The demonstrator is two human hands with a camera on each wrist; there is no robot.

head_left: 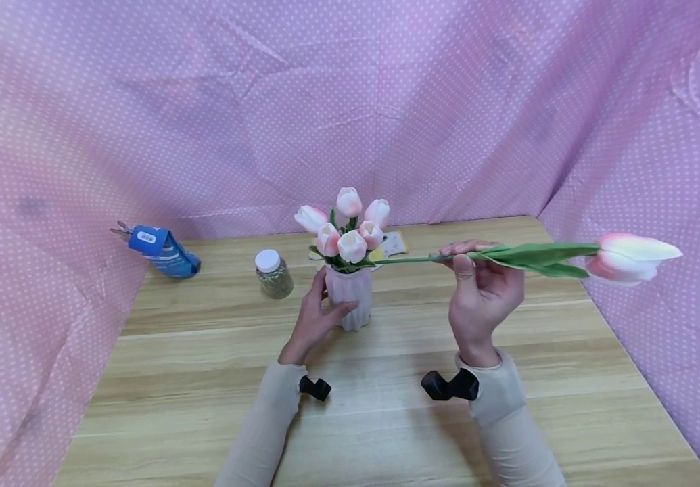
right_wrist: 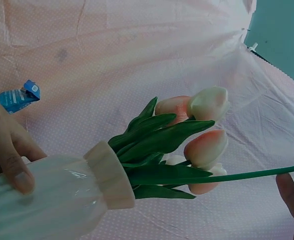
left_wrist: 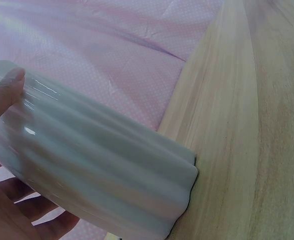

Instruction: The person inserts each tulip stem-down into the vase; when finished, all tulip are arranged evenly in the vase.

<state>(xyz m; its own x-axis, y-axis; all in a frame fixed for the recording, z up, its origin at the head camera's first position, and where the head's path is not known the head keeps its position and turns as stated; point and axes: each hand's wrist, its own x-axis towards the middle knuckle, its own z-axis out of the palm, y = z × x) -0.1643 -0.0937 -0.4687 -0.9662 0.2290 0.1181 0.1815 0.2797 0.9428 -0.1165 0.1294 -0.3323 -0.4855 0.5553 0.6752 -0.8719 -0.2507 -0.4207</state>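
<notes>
A ribbed, pale vase [head_left: 351, 301] stands on the table, holding several pink-and-white tulips [head_left: 352, 247] with green leaves. My left hand [head_left: 313, 321] grips it from the left, thumb across the near side; its fingers [left_wrist: 31, 207] wrap the other side in the left wrist view. My right hand [head_left: 485, 297] pinches the green stem of a separate tulip [head_left: 626, 258], held level with its bloom out to the right. The stem [right_wrist: 247, 175] reaches left to the vase's mouth among the leaves. Whether its tip is inside the rim, I cannot tell.
Left of the vase is a clear jar [head_left: 275, 279] with a white lid and dried contents. A blue packet [head_left: 164, 251] sits at the table's back left. Behind the vase lies a partly hidden small card [head_left: 394, 243]. Pink dotted cloth [head_left: 252, 122] hangs around the table.
</notes>
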